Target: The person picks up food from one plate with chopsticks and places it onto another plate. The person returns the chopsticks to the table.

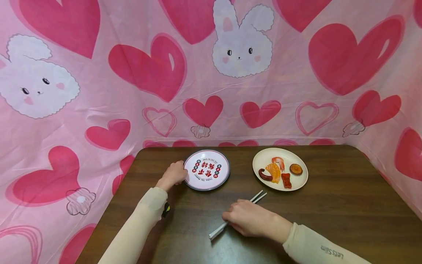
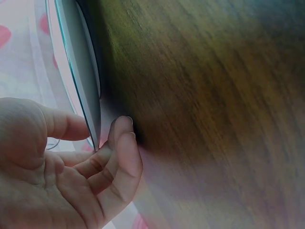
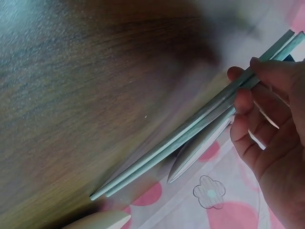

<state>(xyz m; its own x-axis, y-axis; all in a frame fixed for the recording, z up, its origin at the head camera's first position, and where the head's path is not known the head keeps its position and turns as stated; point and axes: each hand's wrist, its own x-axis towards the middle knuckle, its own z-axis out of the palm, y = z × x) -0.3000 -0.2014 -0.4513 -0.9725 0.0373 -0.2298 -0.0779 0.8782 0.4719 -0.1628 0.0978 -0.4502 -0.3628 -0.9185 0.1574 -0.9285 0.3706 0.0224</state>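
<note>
The left arm (image 1: 145,211) reaches forward, its left hand (image 1: 173,173) farther out than the right hand (image 1: 247,218). The left thumb (image 2: 69,126) opposes curled left fingers (image 2: 126,157) in a pinch. The right arm (image 1: 316,244) slants inward, knuckles up, right thumb (image 3: 274,74) pinching against bent right fingers (image 3: 240,136). Pale sleeves (image 1: 125,238) cover both arms; the hands are bare.
</note>
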